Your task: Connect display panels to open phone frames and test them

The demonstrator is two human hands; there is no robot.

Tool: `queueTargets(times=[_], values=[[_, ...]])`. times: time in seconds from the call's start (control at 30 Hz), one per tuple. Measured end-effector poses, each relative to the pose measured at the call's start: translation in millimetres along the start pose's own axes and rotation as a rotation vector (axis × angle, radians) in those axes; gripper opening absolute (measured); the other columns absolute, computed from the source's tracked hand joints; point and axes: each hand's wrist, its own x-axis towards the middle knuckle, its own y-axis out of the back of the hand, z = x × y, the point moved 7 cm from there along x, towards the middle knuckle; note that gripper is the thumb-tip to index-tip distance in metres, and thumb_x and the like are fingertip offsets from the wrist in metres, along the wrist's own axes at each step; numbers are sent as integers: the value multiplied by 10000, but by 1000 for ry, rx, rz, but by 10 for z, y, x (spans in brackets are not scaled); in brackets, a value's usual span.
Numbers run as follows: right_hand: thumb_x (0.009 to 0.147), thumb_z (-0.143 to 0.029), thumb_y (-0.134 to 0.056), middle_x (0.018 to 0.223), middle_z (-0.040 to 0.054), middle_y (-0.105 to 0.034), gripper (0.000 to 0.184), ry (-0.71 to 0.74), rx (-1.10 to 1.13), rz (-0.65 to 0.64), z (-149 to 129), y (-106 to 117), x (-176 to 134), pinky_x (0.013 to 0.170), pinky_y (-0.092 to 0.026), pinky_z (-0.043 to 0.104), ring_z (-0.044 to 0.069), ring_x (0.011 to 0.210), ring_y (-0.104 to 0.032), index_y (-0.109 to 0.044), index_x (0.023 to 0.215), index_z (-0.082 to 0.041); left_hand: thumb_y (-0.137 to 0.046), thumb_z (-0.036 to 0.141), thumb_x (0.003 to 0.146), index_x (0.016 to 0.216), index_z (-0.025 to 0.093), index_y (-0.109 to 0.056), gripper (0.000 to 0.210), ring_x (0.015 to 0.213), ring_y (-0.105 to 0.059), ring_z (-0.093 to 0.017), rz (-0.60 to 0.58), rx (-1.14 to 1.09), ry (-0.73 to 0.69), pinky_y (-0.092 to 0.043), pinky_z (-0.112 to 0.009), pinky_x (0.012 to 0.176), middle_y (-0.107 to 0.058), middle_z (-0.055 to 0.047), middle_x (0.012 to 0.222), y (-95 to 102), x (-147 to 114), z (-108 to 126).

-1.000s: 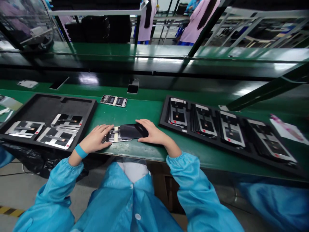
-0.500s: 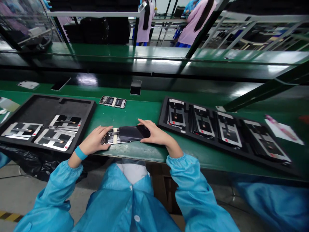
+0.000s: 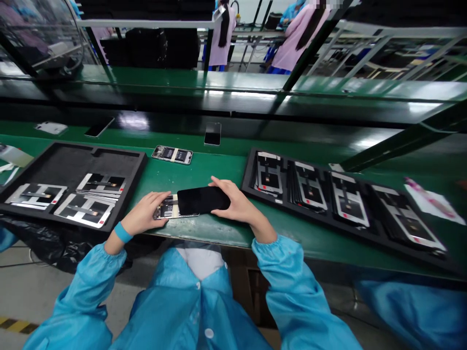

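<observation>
Clasping the left end of an open phone [image 3: 166, 209] with the left hand [image 3: 144, 212], fingers to the far edge and thumb to the near one, and gripping the right end of a black screen [image 3: 202, 200] between the fingers and thumb of the right hand [image 3: 237, 204]. Working near the front edge of the green worktop [image 3: 221, 167], with the open phone lying flat between the left tray [image 3: 136, 172] and the right tray [image 3: 288, 205]. Holding the screen over the right part of the phone at a slight slant, reaching the pale tape strip [image 3: 175, 205] with its left end; not revealing from above any clear contact or gap between the two. Seemingly calling for bracing the phone firmly against the worktop, handling the screen by its edges only, and squaring its long sides to those beneath with small wrist turns rather than with pushing. Probably also calling for sparing the glass any twist, for not snagging the tape strip, and for steering clear of the bare inner parts with the screen's corners.
</observation>
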Motion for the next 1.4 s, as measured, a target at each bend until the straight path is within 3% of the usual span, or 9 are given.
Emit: queueTargets(times=[0.43,0.73,1.03,1.4], values=[[795,-351,-800,1386,115,-587,1068,-75,-27,-85,104,-92,-5,1113,-399,566,347,1269,-529,-151,1641,-305,-710,270,808,1506,177,-373,782,1284,-561,-329,14,0,35,-386,-552,1166,-577,-156,1408,2,21,-26],[803,-482,-803,1404,127,-574,1002,-178,13,-217,273,-205,-33,1134,-382,568,347,1306,-494,-258,1619,-281,-712,277,776,1416,141,-465,699,1261,-590,-335,49,-25,48,-415,-545,1156,-615,-168,1362,3,25,-26],[791,-579,-793,1430,144,-542,995,-190,37,-229,316,-207,-55,1152,-376,580,352,1326,-473,-309,1603,-269,-719,269,770,1424,144,-459,715,1269,-585,-338,65,-53,57,-393,-564,1171,-610,-165,1373,-19,20,-52],[835,-491,-768,1478,143,-488,978,-207,71,-263,333,-189,-101,1196,-343,582,327,1392,-422,-235,1625,-270,-722,292,759,1393,181,-467,693,1275,-590,-324,105,-90,61,-341,-576,1203,-623,-141,1361,-48,-16,-86]])
